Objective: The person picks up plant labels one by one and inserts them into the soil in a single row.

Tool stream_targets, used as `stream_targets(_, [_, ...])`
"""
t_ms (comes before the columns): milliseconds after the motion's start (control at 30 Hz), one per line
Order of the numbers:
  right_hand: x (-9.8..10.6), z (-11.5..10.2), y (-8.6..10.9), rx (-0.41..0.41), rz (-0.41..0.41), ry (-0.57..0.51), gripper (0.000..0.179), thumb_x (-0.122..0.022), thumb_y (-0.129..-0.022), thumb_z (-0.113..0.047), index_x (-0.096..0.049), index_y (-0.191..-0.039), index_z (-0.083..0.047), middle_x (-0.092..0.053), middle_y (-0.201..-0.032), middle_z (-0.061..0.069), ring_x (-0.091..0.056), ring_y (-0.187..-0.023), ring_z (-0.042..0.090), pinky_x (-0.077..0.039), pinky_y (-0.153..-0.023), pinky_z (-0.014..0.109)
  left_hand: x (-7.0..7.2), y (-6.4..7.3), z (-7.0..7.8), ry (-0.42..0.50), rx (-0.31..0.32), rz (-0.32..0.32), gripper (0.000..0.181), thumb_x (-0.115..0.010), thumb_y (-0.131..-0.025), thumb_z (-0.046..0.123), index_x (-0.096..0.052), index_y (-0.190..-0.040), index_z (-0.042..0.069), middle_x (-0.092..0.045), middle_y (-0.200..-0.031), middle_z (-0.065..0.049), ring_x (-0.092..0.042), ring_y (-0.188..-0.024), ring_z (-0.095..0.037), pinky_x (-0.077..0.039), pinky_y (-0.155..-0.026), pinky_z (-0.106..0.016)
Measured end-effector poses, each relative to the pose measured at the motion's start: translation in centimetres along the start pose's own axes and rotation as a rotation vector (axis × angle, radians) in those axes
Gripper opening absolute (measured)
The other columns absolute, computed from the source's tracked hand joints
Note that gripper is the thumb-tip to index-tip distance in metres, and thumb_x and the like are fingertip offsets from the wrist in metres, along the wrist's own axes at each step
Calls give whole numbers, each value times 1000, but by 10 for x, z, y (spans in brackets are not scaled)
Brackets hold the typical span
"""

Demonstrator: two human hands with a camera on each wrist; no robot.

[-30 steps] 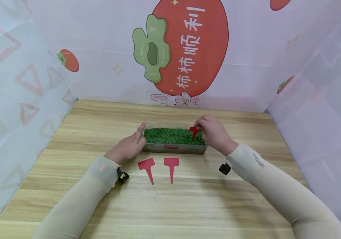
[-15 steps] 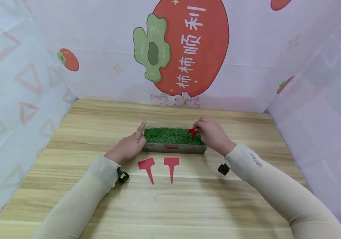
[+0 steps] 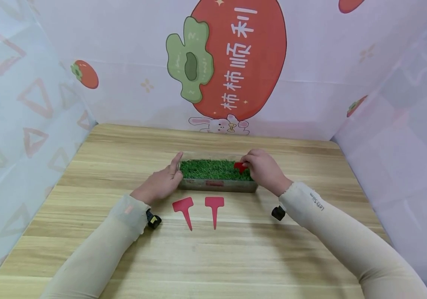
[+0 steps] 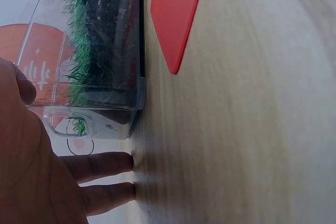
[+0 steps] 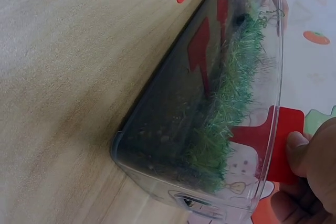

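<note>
My right hand (image 3: 267, 169) pinches the head of a red T-shaped plant label (image 5: 285, 145) between thumb and fingers. The label's stem points down into the green artificial grass (image 3: 207, 169) near the right end of a clear plastic box (image 3: 232, 187). Dark soil-like filling shows through the box wall in the right wrist view. At the box's left end lies my left hand (image 3: 159, 182), index finger straight along that end and thumb at the front corner. In the left wrist view two of its fingers (image 4: 102, 165) stretch straight down to the tabletop.
Two more red plant labels lie on the wooden table (image 3: 213, 261) in front of the box, a tilted left label (image 3: 183, 204) and a straight right label (image 3: 214, 202). A printed cloth wall (image 3: 131, 104) stands behind the table, with others at both sides.
My right hand has moved slightly left and down, and the label it pinches sits lower in the grass. The left hand, box and two table labels have stayed put.
</note>
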State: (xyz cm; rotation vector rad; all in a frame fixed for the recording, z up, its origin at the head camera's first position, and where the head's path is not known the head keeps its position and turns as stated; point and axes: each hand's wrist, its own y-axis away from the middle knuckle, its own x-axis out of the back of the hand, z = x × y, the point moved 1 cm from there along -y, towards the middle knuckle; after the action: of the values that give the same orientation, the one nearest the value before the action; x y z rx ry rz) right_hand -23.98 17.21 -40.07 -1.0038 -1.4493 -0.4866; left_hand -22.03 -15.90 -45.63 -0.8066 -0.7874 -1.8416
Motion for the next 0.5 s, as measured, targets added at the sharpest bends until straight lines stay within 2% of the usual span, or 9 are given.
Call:
stream_targets(333, [3,0,1,-6,-14,-8,14,-67,-94,-4,-76,-105,-4,-67,-93,7,-62,-88,23,-57,-83,38,0,0,0,1,0,-1,65,-20,-106,43,17,-159,37,-19,-166,-10,-23,-151,-33,-25,-119,-58])
stream_targets(500, [9,-2,4,19,29,-15,16,-70,-92,-4,-75,-107,-3,-64,-98,9,-62,-90,23,-57,-83,38,0,0,0,5,6,-2,65,-20,-105,43,20,-156,41,-19,-166,-10,-23,-151,-34,-24,-119,-58])
